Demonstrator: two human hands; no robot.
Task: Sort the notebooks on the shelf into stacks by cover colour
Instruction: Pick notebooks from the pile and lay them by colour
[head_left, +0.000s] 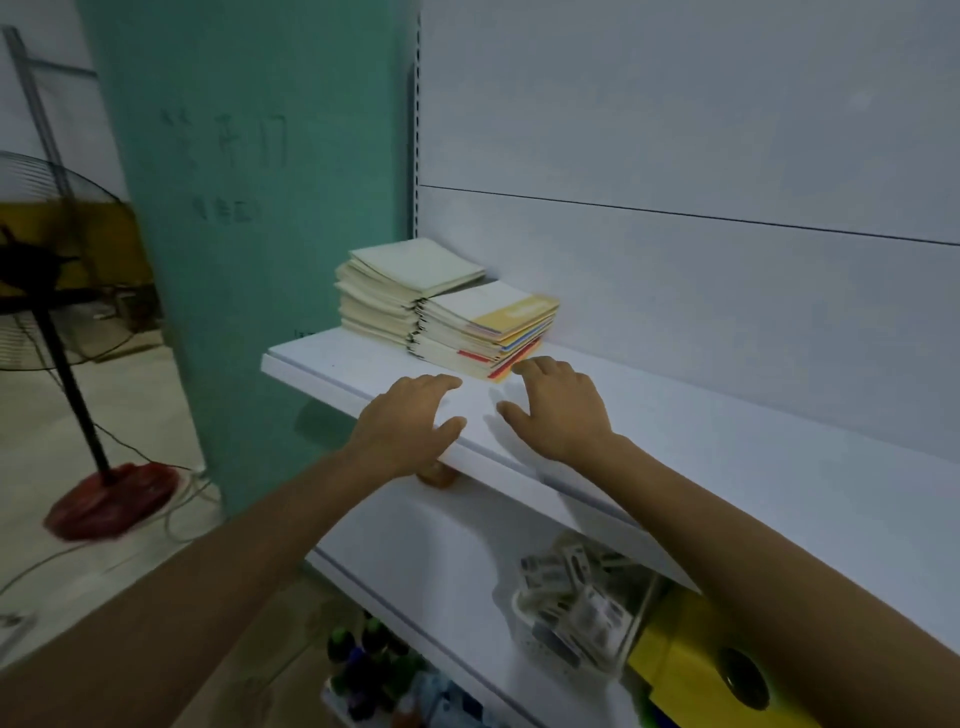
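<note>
Two stacks of notebooks are seen at the far left of a white shelf (727, 441), set against the pale back panel (675, 130) and touching each other side by side. The left stack (384, 301) is made up of cream covers only. The right stack (488, 327) is topped by a white and yellow cover, with red, blue and orange edges showing lower down. Both hands are held out over the near part of the shelf, just in front of the stacks. The left hand (410, 421) is laid palm down across the shelf's front edge with its fingers stretched out and slightly spread, and nothing is held in it. The right hand (563, 415) is likewise flat and spread, empty, with its foremost fingertip at the near corner of the right stack; whether that corner is actually touched cannot be told. To the left of the shelving a green pillar (249, 208) is seen, and further left a standing fan (31, 249) on a red base (111, 499). On the lower shelf a clear container of small packets (582, 608) is placed beside a yellow item (691, 670), and some dark bottles (369, 660) are seen below, blurred.
</note>
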